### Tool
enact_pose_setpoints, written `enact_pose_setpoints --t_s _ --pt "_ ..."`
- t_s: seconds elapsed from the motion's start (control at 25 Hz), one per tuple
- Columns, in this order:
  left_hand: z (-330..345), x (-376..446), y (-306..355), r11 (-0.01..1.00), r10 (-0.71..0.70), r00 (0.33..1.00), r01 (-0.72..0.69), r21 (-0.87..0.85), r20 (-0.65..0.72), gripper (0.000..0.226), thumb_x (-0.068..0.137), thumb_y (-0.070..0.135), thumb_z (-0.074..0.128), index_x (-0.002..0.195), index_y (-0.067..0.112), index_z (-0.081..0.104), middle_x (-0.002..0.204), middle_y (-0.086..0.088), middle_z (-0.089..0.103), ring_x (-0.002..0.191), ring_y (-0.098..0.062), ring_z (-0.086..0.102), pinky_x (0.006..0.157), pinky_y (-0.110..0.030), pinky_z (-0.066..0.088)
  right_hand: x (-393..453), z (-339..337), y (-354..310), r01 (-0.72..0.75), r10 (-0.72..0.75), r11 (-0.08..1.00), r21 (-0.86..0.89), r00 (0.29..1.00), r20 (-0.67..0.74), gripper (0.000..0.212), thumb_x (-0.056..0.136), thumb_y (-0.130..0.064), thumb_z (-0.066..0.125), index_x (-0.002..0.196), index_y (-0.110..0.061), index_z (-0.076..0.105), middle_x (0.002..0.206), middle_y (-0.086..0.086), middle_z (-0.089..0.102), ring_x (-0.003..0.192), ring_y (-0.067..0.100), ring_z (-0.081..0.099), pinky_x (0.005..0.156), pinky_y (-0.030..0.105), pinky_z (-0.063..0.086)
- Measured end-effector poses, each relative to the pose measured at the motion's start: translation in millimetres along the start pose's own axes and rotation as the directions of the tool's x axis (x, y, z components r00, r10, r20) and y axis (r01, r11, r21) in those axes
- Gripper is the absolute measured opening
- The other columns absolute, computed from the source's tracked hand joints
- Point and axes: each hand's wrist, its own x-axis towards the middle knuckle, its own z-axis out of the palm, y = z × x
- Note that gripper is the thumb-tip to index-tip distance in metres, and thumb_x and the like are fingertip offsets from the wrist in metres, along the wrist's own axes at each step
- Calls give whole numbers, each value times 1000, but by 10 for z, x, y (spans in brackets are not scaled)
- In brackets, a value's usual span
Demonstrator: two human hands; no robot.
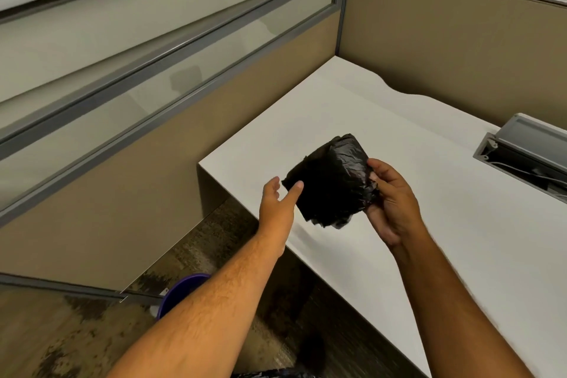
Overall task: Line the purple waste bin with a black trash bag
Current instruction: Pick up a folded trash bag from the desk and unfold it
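Note:
A folded black trash bag [333, 182] is held above the white desk [445, 255]. My right hand [391, 202] grips its right edge, thumb on top. My left hand [280, 201] reaches toward the bag's left corner with fingers apart, the fingertips touching or nearly touching it. The purple waste bin [181, 293] stands on the floor at lower left, beside the desk; my left forearm hides most of it and only part of its rim and wall shows.
Beige cubicle partitions with a glass strip [171, 83] wall in the desk at left and back. An open grey cable tray [521, 156] is set into the desk at right. Mottled brown carpet [76, 337] covers the floor. More black plastic peeks in at the bottom edge [270, 374].

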Motion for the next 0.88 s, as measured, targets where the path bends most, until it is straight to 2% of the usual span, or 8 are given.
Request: enact_pose_setpoints --t_s 0.12,0.2,0.4,0.48,0.56,0.64,0.76,0.88 --pt "-84 -79 3 954 -223 953 257 -154 206 61 99 61 62 149 26 58 146 0 67 127 -18 64 107 -35 49 -114 27 20 -82 78 965 247 997 26 31 98 0 63 117 -14 83 128 14 78 117 27 75 104 45 59" --pt "-189 -140 -117 926 -216 912 305 -221 349 49 103 50 63 142 20 67 140 -5 74 131 -25 67 118 -46 46 -145 20 69 -153 151 919 364 988 35 42 91 -6 72 133 -9 74 141 20 70 132 33 68 113 50 52" --pt "-423 -187 -186 942 -64 991 99 -321 120 18 101 21 73 117 16 79 115 -7 84 114 -29 78 89 -40 63 -181 66 364 -259 326 904 340 932 -158 31 103 4 53 129 9 70 145 26 65 137 33 63 102 43 58" --pt "-572 -191 -133 950 -7 999 22 -313 47 17 99 24 76 114 17 79 110 -6 85 103 -25 81 76 -33 65 -278 85 565 -255 309 946 200 898 -312 34 104 -2 55 135 4 66 145 20 64 137 34 60 108 46 53" --pt "-727 -206 -81 949 40 999 -39 -313 -3 20 96 27 79 114 17 79 108 -5 85 99 -23 82 73 -31 66 -510 239 742 -233 92 924 -304 905 -415 32 104 -25 61 134 -13 67 141 6 65 132 29 60 109 49 50" --pt "-856 -241 -27 951 89 996 -90 -297 -18 26 93 30 83 115 18 78 107 -3 85 99 -22 82 75 -31 66 -743 448 893 -22 -139 797 -604 966 -219 35 101 -43 65 133 -28 67 138 -5 66 132 20 61 105 38 49" --pt "-1041 -344 91 950 107 994 -106 -293 -13 38 81 41 92 110 21 78 98 -3 86 94 -24 82 72 -34 66 -999 796 1060 207 -21 682 -702 964 264 65 84 -56 78 144 -40 59 142 -22 63 128 -2 62 98 17 49" --pt "-1302 -452 192 958 109 993 -91 -273 52 75 54 71 94 108 23 77 94 -1 86 91 -22 83 74 -38 66 -1152 1125 1320 314 -3 636 -705 914 405 53 85 -18 86 135 -25 70 124 -9 78 115 7 73 101 26 57"
